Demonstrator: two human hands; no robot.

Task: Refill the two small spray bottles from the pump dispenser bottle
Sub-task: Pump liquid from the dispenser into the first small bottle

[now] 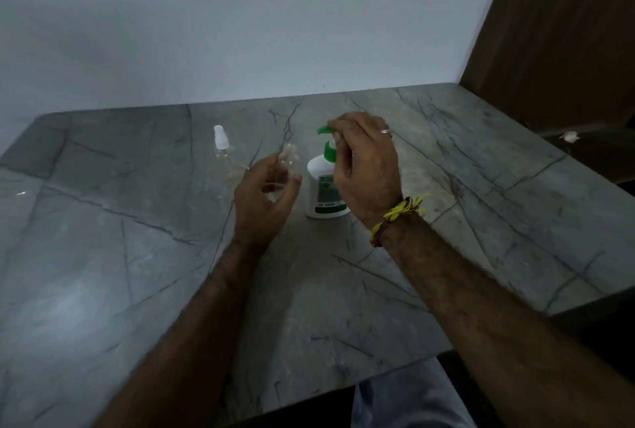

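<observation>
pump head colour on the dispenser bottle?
Green pump head on a white dispenser bottle; head view.

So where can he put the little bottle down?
Bare table lies near his arms, and right of the pump bottle. It is crowded in the middle, around the capped spray bottle, both hands and the pump.

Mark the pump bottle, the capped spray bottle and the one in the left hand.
pump bottle [324, 187], head view, white body.
capped spray bottle [221, 139], head view, white cap.
held spray bottle [287, 161], head view, clear upper body.
left hand [263, 199], head view, palm.
</observation>
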